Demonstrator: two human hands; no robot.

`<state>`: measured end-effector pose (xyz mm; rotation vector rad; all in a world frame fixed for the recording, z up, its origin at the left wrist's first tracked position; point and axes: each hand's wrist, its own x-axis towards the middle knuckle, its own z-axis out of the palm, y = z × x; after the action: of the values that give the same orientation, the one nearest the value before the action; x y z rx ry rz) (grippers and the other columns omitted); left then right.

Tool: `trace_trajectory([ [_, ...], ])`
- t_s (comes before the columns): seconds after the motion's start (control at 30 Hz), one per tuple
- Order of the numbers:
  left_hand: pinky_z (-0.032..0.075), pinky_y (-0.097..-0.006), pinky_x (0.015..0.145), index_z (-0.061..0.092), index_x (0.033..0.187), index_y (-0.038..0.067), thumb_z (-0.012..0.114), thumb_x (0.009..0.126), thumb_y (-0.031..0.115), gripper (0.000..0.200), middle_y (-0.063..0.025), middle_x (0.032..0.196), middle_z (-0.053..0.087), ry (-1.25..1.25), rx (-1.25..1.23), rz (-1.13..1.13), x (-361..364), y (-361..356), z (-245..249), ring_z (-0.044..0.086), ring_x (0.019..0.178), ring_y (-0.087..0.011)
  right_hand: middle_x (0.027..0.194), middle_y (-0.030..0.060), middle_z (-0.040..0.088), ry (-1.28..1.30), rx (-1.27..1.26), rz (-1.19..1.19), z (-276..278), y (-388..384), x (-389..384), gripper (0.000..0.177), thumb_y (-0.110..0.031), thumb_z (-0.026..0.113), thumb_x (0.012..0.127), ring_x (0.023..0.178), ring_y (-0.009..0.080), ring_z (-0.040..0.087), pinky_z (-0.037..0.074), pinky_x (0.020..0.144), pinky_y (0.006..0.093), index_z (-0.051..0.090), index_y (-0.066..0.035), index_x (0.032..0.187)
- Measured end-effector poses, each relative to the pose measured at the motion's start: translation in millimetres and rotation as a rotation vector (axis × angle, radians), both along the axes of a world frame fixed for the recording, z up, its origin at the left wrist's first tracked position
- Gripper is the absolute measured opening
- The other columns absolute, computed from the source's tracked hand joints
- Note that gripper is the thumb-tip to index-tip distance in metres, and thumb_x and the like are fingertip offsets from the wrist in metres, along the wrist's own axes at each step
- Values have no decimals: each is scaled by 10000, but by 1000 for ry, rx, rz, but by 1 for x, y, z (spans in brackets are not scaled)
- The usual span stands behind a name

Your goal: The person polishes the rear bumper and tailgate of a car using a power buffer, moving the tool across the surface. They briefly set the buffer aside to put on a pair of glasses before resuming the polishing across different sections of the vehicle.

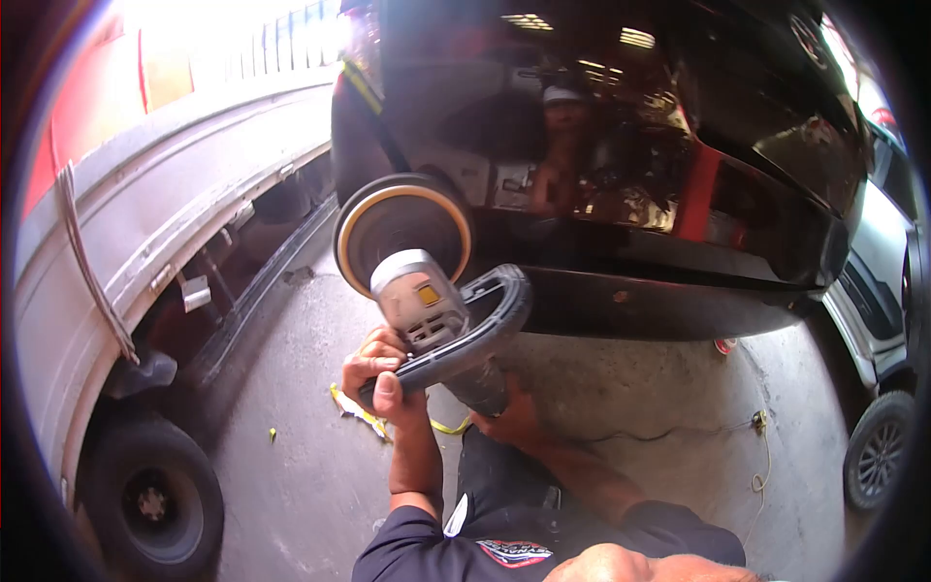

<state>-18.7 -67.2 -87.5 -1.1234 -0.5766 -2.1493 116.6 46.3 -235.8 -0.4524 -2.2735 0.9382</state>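
Note:
Both of my hands hold a polisher (pixel 424 303) with a grey and silver head and a black D-shaped handle (pixel 485 335). My left hand (pixel 381 373) is closed around the left end of that handle. Farther back, my right hand (pixel 509 415) grips the dark rear body of the tool, its fingers partly hidden. The round polishing pad (pixel 398 228) has a tan rim and a blurred dark face. It lies against or just in front of the lower left part of a glossy dark car body (pixel 582 126); contact cannot be made out.
A flatbed truck's pale side (pixel 213 175) runs along the left, above its wheel (pixel 150 500). Yellow tape scraps (pixel 359 412) lie on the concrete floor (pixel 291 485). A cord (pixel 659 434) trails right to a connector (pixel 759 420). Another vehicle (pixel 878 262) stands at right.

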Motion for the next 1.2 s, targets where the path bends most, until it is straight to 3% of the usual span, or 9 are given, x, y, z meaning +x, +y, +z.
trace_trajectory([
  [0.13, 340, -358, 564, 428, 759, 57, 564, 832, 242, 241, -55, 521, 400, -48, -20, -25, 22, 14, 6, 348, 502, -148, 1192, 192, 641, -75, -46, -55, 22, -3, 19, 800, -314, 860, 698, 1098, 377, 656, 529, 929, 447, 478, -56, 1351],
  [0.2, 342, -354, 561, 439, 759, 60, 563, 842, 229, 225, -44, 524, 406, 3, -81, -48, 42, 26, 9, 369, 490, -149, 1183, 180, 646, 11, -284, -20, 11, 0, 37, 782, -304, 852, 706, 1095, 374, 658, 530, 930, 443, 483, -50, 1347],
  [0.43, 433, -381, 574, 517, 762, 40, 583, 853, 220, 212, -71, 552, 515, 275, -324, -227, 127, 97, 27, 491, 481, -190, 1226, 175, 661, 242, -242, -98, -6, 30, 134, 723, -217, 826, 746, 1166, 304, 653, 523, 961, 394, 480, -8, 1345],
  [0.5, 416, -350, 507, 573, 729, 27, 639, 661, 84, 112, -70, 566, 540, 389, -284, -243, 150, 129, 39, 517, 465, -194, 1165, 121, 692, 389, -332, -163, -1, 39, 157, 644, -154, 814, 754, 1092, 206, 660, 527, 926, 366, 525, -1, 1309],
  [0.57, 401, -345, 477, 563, 702, 44, 650, 626, 49, 116, -68, 556, 516, 421, -317, -304, 182, 158, 59, 516, 458, -215, 1119, 90, 710, 489, -368, -181, 11, 50, 178, 583, -123, 808, 758, 1040, 157, 663, 531, 900, 354, 566, 4, 1273],
  [0.67, 398, -341, 453, 559, 663, 72, 693, 646, 62, 135, -68, 535, 511, 444, -307, -333, 232, 197, 88, 523, 441, -241, 864, 64, 701, 514, -596, -330, 29, 60, 202, 216, -69, 773, 748, 804, 141, 669, 537, 687, 320, 684, -12, 936],
  [0.77, 434, -341, 453, 572, 659, 52, 704, 675, 62, 133, -80, 532, 544, 464, -303, -346, 273, 234, 108, 568, 443, -243, 772, 51, 665, 608, -709, -407, 49, 73, 218, 153, -31, 738, 749, 677, 143, 644, 503, 601, 305, 664, -11, 881],
  [1.13, 454, -365, 450, 562, 645, 79, 715, 696, 104, 164, -101, 522, 545, 439, -230, -297, 274, 246, 148, 570, 436, -267, 829, 88, 682, 640, -723, -319, 82, 94, 214, 203, -53, 734, 778, 735, 181, 672, 531, 646, 336, 651, 17, 949],
  [1.2, 442, -295, 490, 559, 667, 37, 682, 676, 52, 124, -67, 592, 573, 457, -224, -175, 241, 216, 151, 560, 485, -171, 885, 94, 695, 614, -729, -315, 86, 90, 197, 260, -67, 746, 781, 803, 182, 689, 546, 693, 343, 651, 22, 1007],
])
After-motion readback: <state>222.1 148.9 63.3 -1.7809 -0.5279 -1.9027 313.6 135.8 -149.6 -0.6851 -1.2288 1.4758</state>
